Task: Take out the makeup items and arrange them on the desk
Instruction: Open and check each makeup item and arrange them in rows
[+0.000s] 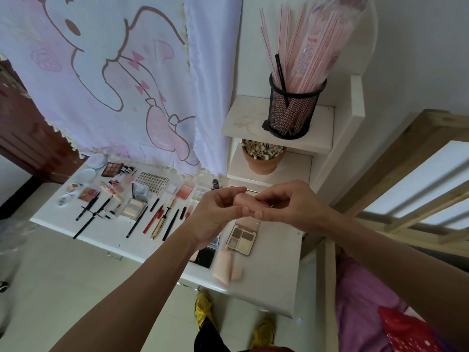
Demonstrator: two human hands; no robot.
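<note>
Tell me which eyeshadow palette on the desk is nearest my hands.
The four-pan grey-and-cream palette, open just below the left hand and right hand; the dark many-pan palette lies far off, back left.

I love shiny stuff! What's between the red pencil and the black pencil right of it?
A gold mascara tube lies between the red pencil and black pencil, head view.

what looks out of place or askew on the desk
At the left end of the desk, the black pencils lie crossed over one another, while the other pens lie roughly parallel. Nothing looks spilled or broken.
</note>
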